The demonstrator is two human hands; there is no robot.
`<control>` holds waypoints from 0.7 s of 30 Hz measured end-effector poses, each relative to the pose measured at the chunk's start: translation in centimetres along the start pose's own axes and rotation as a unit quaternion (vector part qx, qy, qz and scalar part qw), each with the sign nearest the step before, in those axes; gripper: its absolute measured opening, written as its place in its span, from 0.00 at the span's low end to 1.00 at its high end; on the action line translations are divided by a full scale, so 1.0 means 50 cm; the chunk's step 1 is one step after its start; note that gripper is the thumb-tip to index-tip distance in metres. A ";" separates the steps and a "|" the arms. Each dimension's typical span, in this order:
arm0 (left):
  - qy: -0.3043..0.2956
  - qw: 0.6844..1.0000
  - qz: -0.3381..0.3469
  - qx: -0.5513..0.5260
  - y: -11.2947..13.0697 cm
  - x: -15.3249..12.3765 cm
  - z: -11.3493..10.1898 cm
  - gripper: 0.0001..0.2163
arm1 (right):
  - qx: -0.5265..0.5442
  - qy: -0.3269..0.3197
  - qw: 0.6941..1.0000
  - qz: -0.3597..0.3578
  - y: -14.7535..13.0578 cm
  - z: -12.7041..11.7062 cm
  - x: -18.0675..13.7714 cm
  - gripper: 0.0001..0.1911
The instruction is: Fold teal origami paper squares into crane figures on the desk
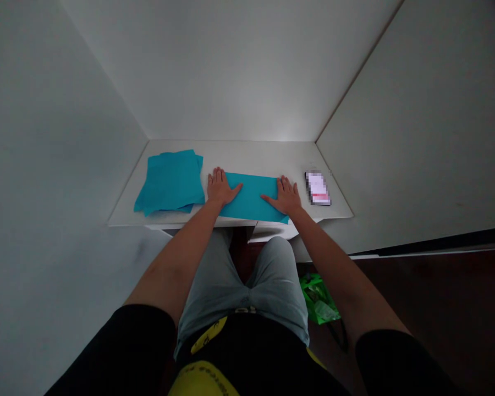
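Observation:
A sheet of blue paper (pixel 251 197) lies flat near the front edge of the white desk, and it looks folded, though I cannot be sure. My left hand (pixel 221 188) rests flat over its left end, fingers stretched forward and thumb out to the right. On the opposite end lies my right hand (pixel 286 197), palm down, fingers spread and thumb pointing left. Both hands press on the paper without gripping it. Left of my left hand is an uneven pile of blue paper sheets (pixel 172 180).
A phone (pixel 318 187) with a lit, blurred screen lies on the white desk (pixel 247 154) to the right. Walls enclose the desk at the back and both sides. Below the desk's front edge is a drawer (pixel 272 231). A green bag (pixel 318 300) stands on the floor by my leg.

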State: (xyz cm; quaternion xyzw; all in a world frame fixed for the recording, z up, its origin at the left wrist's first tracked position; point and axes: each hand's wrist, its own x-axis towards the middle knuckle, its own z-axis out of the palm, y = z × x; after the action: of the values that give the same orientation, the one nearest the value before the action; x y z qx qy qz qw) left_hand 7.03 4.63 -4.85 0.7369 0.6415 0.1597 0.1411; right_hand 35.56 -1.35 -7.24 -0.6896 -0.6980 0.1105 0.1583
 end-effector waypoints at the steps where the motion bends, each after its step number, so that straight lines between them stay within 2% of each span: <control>1: -0.001 1.000 -0.009 0.000 0.002 -0.003 -0.002 0.50 | -0.001 -0.001 1.000 0.002 0.000 -0.001 0.000 0.66; 5: 0.013 0.999 -0.050 0.014 0.006 -0.027 -0.016 0.51 | -0.014 0.005 1.000 0.010 -0.007 -0.005 -0.001 0.71; 7: 0.034 0.999 -0.029 0.018 0.009 -0.049 -0.025 0.48 | -0.018 0.005 1.000 0.011 -0.012 -0.006 -0.001 0.73; 9: 0.031 0.998 0.050 0.008 0.015 -0.078 -0.033 0.43 | -0.015 0.003 1.000 0.008 -0.015 -0.007 -0.001 0.74; 12: -0.052 0.977 0.206 -0.008 0.024 -0.135 -0.036 0.42 | 0.007 0.017 1.000 -0.002 -0.012 -0.012 0.000 0.71; 15: -0.113 0.952 0.283 0.033 0.027 -0.190 -0.031 0.44 | 0.071 0.076 0.995 -0.004 0.004 -0.018 -0.002 0.63; 18: -0.144 0.947 0.286 0.039 0.024 -0.213 -0.042 0.36 | 0.186 0.153 0.971 -0.004 0.024 -0.024 -0.005 0.56; 21: -0.150 0.964 0.215 -0.038 0.014 -0.186 -0.095 0.17 | 0.297 0.204 0.933 0.012 0.035 -0.025 -0.008 0.54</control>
State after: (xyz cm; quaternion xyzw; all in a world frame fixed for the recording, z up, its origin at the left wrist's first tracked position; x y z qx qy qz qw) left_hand 4.49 -4.66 -0.77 0.8671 0.4330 0.0980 0.2261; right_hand 37.67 -1.77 -6.76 -0.6276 -0.5774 0.1715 0.4932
